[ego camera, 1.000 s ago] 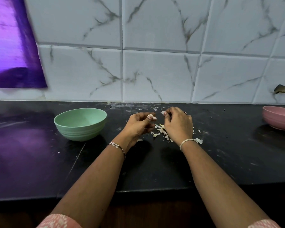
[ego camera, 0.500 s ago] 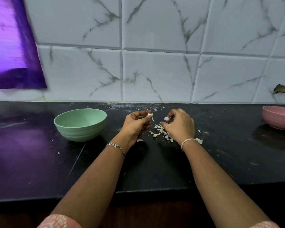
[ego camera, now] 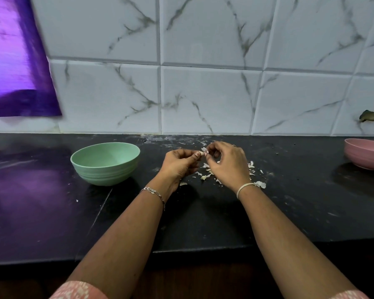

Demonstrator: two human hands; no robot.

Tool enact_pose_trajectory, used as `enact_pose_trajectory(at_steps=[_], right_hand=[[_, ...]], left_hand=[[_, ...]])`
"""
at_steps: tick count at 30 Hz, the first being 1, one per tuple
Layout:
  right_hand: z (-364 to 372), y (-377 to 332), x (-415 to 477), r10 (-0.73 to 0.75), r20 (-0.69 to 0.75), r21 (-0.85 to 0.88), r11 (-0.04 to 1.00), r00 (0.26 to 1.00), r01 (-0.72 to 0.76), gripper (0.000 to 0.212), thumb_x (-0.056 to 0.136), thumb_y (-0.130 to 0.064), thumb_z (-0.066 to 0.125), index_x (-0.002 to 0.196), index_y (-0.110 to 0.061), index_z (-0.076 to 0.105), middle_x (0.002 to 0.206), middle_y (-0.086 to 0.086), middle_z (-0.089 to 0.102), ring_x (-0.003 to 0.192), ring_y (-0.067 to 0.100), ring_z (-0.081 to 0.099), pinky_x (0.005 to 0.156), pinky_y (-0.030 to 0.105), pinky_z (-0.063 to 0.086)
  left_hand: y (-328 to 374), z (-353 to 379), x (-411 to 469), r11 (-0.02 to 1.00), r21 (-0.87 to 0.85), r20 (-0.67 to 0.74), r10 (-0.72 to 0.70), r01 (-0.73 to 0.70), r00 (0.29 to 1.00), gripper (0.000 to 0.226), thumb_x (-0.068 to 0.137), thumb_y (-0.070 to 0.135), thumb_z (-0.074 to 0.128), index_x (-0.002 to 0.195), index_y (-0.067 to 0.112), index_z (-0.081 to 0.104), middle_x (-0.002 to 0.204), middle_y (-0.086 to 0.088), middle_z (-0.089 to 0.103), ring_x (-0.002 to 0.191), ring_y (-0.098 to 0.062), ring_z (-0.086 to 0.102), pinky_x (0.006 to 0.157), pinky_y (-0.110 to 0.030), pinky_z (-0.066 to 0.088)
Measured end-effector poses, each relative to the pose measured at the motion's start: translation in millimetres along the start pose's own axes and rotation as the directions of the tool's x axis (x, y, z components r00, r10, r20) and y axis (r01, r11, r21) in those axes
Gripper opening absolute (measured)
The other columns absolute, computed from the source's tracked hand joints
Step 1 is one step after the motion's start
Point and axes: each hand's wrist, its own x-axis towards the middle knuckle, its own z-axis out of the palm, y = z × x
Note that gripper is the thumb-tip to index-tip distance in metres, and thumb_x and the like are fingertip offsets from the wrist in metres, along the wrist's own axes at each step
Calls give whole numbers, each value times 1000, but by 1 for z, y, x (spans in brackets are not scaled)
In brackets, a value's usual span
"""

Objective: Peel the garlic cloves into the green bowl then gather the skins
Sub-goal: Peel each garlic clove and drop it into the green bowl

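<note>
Okay, left hand (ego camera: 179, 164) pinching the garlic clove (ego camera: 201, 153), right hand (ego camera: 228, 164) nipping its skin, above the counter (ego camera: 289, 201) near its back edge. Pull too hard and the clove likely squirts free, missing the green bowl (ego camera: 104, 175) leftward and scattering skins (ego camera: 204, 177) wider.

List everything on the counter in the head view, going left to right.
green bowl → left hand → garlic clove, pinched between the two hands → right hand → pink bowl. The scattered skins lie partly under the right hand, so they are left out.
</note>
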Motion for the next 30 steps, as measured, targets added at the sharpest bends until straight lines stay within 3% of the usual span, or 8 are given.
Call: enact_pose_trajectory(at_steps=[5,8,10,13,16,19,23,30], right_hand=[[-5,8,2,213,-47,-94,972,976,-217,13,92,-25,59,103,-21,65,100,-4,67,97,20,61,90,35,37],[-6,15,1,298,80,-194,941,951,-278,26,95,-30,55,119,-27,64,119,-1,60,114,23,55,97,39,36],[-4,17,1,325,132,-234,928,936,-289,26,97,-37,52,116,-28,67,123,1,55,116,25,52,97,39,35],[-4,16,2,336,109,-243,922,936,-302,26,94,-42,56,89,-24,73,114,0,56,107,24,55,91,37,38],[-5,14,3,332,63,-227,923,941,-311,16,85,-32,69,72,-26,62,98,-3,57,97,23,59,79,32,43],[-5,14,2,335,41,-181,929,941,-322,8,83,-20,69,78,-23,63,93,-1,61,92,24,60,69,28,41],[-5,13,2,322,74,-181,935,944,-305,16,88,-17,62,98,-19,73,108,1,63,102,24,59,81,32,50],[-8,6,2,395,43,-201,903,918,-379,9,77,-30,66,78,-24,72,87,-9,64,84,15,60,70,26,44]], left_hand=[[1,0,0,999,-30,-9,-10,10,1000,6,91,7,63,87,6,66,79,-6,66,60,-8,60,59,-18,55],[3,0,-2,998,-60,-6,-13,13,1000,3,90,5,64,89,7,64,83,-7,66,64,-12,62,60,-21,57],[4,0,-3,997,-75,-9,-8,7,1000,6,89,4,65,88,9,64,83,-6,66,66,-14,63,62,-24,58],[5,1,-3,997,-80,-6,-9,8,1000,7,90,5,64,95,8,61,84,-6,69,67,-15,63,60,-25,58],[5,2,-4,997,-76,-5,-16,15,1000,16,90,5,65,104,6,58,87,-7,71,67,-16,64,56,-24,56],[4,2,-2,998,-54,-25,-17,16,1000,16,87,1,67,99,6,58,89,-9,70,66,-16,64,58,-24,58],[4,2,-1,999,-47,-59,-11,9,998,16,83,-6,68,87,8,61,84,-9,65,68,-20,65,60,-26,58],[7,5,-3,999,-10,-82,-34,33,996,15,88,-7,57,86,6,65,89,-14,66,75,-20,62,60,-22,56]])
